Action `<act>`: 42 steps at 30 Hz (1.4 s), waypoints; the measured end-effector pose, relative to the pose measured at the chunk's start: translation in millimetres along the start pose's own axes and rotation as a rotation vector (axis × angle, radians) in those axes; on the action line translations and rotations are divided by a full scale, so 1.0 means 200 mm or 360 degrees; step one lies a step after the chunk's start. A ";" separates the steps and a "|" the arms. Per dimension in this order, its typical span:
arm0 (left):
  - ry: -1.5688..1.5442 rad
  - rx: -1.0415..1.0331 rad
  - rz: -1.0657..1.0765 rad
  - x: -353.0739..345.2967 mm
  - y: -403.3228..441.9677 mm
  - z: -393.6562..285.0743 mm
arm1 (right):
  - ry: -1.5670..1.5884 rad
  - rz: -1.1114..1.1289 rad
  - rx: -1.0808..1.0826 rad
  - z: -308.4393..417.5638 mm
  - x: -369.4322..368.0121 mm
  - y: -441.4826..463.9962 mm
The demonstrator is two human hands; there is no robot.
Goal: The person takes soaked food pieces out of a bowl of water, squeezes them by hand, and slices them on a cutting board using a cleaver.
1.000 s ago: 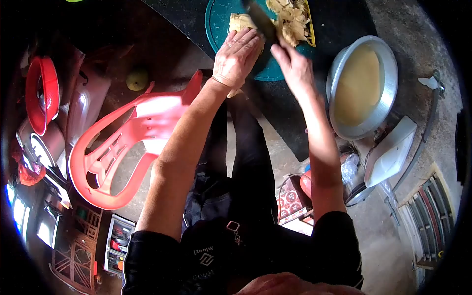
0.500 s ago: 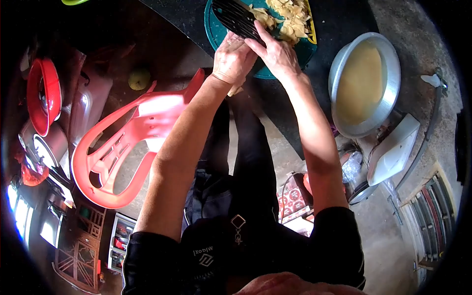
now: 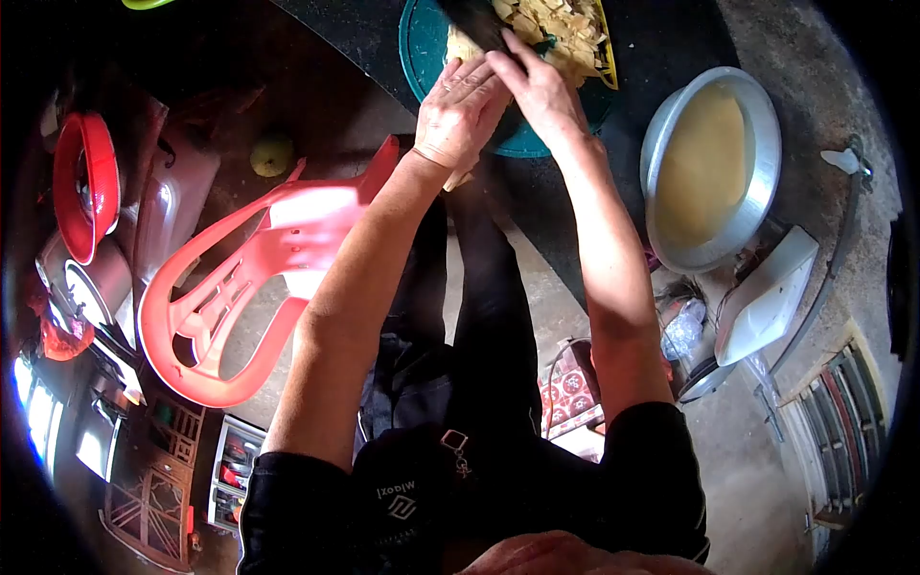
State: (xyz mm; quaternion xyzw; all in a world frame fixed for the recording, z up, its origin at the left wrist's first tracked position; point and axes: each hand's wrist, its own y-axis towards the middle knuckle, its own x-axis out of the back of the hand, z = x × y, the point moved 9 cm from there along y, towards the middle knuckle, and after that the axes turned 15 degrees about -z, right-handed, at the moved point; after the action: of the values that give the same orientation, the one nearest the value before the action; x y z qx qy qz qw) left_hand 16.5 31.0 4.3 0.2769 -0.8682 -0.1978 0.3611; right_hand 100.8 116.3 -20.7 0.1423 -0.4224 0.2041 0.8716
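Observation:
My left hand (image 3: 460, 110) presses down on a pale yellowish piece of food (image 3: 460, 45) at the left part of a round teal board (image 3: 417, 48). My right hand (image 3: 546, 96) is closed on a dark, broad-bladed knife (image 3: 474, 21), which is partly blurred and rests close to my left fingers. Thin pale slices (image 3: 565, 34) lie heaped on the board to the right of the blade, beside a yellow edge. Part of the food shows below my left wrist.
A metal basin (image 3: 767, 163) of cloudy liquid stands right of the board on the dark table (image 3: 628, 144). A pink plastic chair (image 3: 230, 287) is on the left, near a round green object (image 3: 271, 155). A white tray (image 3: 767, 297) leans at the right.
The knife has gone up, down and sideways beside my left fingers, and the slices on the board have shifted. My left hand stays nearly in place on the food.

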 end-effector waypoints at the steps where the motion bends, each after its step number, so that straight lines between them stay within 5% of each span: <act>1: 0.0018 -0.0008 -0.0010 0.01 0.01 -0.01 | 0.0064 -0.0076 -0.0035 -0.01 0.04 -0.01; 10: -0.0087 0.0098 0.0100 -0.01 -0.02 0.03 | -0.0274 0.0326 -0.0241 -0.03 0.24 -0.52; 18: 0.0272 0.0354 0.0355 -0.08 -0.09 0.11 | -0.0228 0.0233 0.0010 0.03 -0.06 -0.17; 21: 0.0082 0.0101 -0.0049 0.02 0.00 0.01 | -0.0242 0.0151 0.0094 0.06 0.02 -0.18; 24: 0.0027 0.0070 -0.0054 0.02 0.01 0.01 | -0.0272 0.0259 -0.0159 -0.05 0.15 -0.40; 29: -0.0007 0.0023 -0.0056 0.03 0.02 -0.01 | -0.0232 0.0246 0.0102 -0.05 0.04 -0.26; 33: 0.0031 0.0095 -0.0026 0.01 -0.01 0.01 | -0.0119 0.0149 -0.0008 0.04 -0.04 -0.02; 37: 0.0103 -0.0046 -0.0070 0.03 -0.01 -0.01 | 0.0256 0.0223 -0.0634 -0.05 0.10 -0.06; 42: -0.0092 0.0043 -0.0027 0.05 -0.04 0.00 | -0.0320 0.0272 -0.0076 0.08 0.25 -0.42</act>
State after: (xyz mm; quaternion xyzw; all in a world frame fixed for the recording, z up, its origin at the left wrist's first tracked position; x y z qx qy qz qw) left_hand 13.2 19.4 5.2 0.2832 -0.8785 -0.1971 0.3305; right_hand 158.4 48.2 22.9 0.1048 -0.5229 0.2522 0.8075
